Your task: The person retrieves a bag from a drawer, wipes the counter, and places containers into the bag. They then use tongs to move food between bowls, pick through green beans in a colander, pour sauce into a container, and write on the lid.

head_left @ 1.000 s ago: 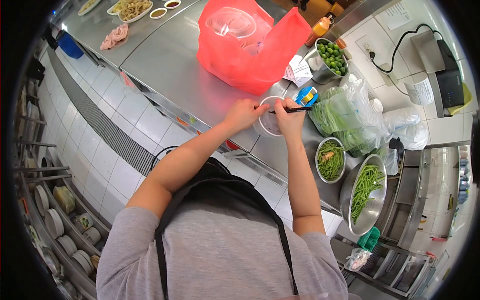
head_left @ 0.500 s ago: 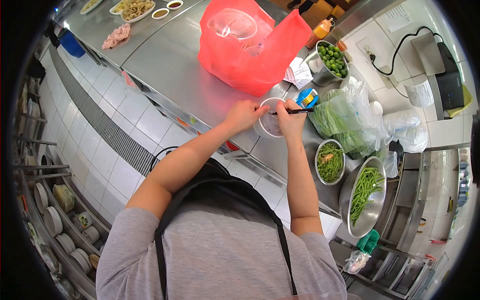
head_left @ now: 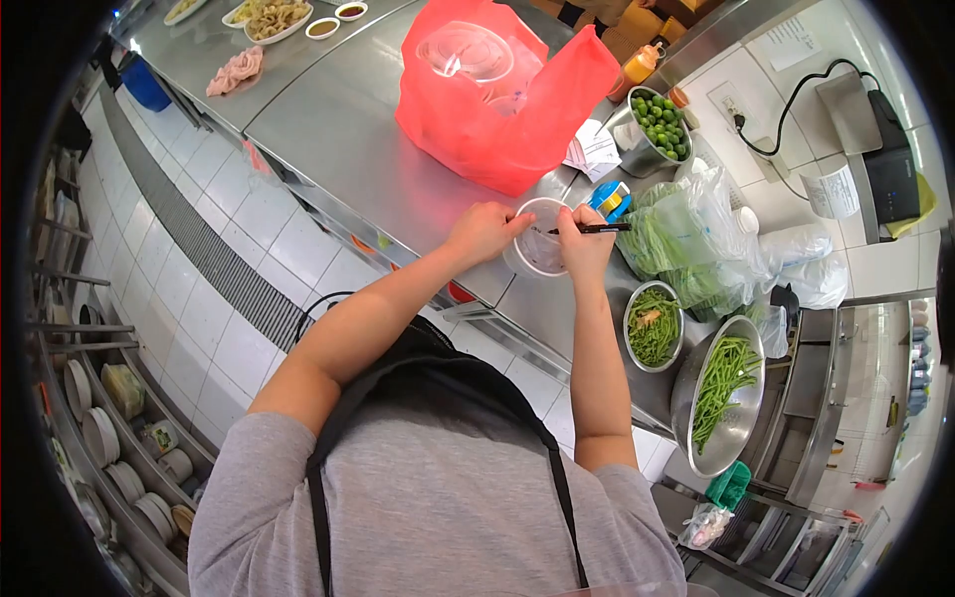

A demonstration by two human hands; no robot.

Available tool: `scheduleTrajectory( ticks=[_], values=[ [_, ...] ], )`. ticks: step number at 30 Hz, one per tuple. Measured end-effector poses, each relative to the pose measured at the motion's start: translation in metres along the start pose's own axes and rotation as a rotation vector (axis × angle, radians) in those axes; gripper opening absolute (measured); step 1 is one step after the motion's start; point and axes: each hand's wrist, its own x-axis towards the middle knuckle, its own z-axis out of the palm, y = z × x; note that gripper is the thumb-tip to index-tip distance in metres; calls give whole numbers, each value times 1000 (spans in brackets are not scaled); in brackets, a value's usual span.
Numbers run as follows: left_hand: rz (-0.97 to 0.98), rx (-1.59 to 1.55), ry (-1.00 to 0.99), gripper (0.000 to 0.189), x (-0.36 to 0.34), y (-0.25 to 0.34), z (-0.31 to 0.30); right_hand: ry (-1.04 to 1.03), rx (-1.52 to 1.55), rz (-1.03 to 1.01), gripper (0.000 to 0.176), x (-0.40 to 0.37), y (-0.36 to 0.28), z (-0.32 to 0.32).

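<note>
A round see-through plastic tub (head_left: 539, 257) with a pale rim stands on the steel counter in front of me. My left hand (head_left: 483, 232) grips its left edge, the thumb lying over the rim. In my right hand (head_left: 585, 245) is a black marker pen (head_left: 604, 228), pinched between the fingers, its tip over the top of the tub. Small dark marks show on the tub near the tip. Right behind my hands sits a red plastic bag (head_left: 487, 139) with round see-through containers inside. A blue tape dispenser (head_left: 610, 201) lies just beyond my right hand.
To the right are bagged greens (head_left: 671, 224), a bowl of cut green beans (head_left: 654, 343) and a larger steel bowl (head_left: 686, 393) of long beans. A steel pot of green limes (head_left: 662, 124) and paper slips (head_left: 594, 149) lie farther back. A pink cloth (head_left: 235, 73) rests at the left.
My right hand and the marker have shifted slightly right and down, uncovering more of the tub's top. My left hand keeps its hold on the rim.
</note>
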Motion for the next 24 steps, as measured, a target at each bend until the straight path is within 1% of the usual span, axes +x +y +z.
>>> scheduleTrajectory(
  ticks=[1,3,5,7,8,10,11,13,14,16,17,19,22,24],
  values=[
    [7,1,-2,43,1,-1,1,1,-5,-32,28,-1,1,-1],
    [13,1,-9,43,2,-5,4,-13,-12,-11,29,-1,0,-2],
    [48,-67,45,46,4,-9,8,-26,-19,10,29,-1,1,-2],
    [47,-57,46,46,1,-6,6,-46,-38,-66,30,-1,4,-1],
    [49,-45,50,46,1,-5,4,-48,-39,-67,30,-1,4,-1],
    [48,-51,53,45,2,-7,6,-33,62,27,30,-2,0,-1],
    [49,-53,52,45,2,-9,7,-38,60,27,30,-2,0,-1],
    [39,-49,46,45,0,-6,5,-16,-35,-55,29,-1,0,0],
    [35,-41,37,45,0,-5,3,-20,-35,-56,29,-1,1,-2],
    [34,-23,48,45,0,-4,2,-21,-21,24,28,1,3,-6],
    [33,-3,51,45,-1,-4,2,-26,-22,24,28,1,4,-5],
    [17,-30,44,45,-1,-4,3,-61,-33,-68,30,0,6,-1],
    [4,-33,22,46,-2,-1,1,-3,-49,-40,31,-2,3,-4],
    [2,-18,16,46,0,-2,0,-12,-30,-11,31,0,4,-8]
  ],
)
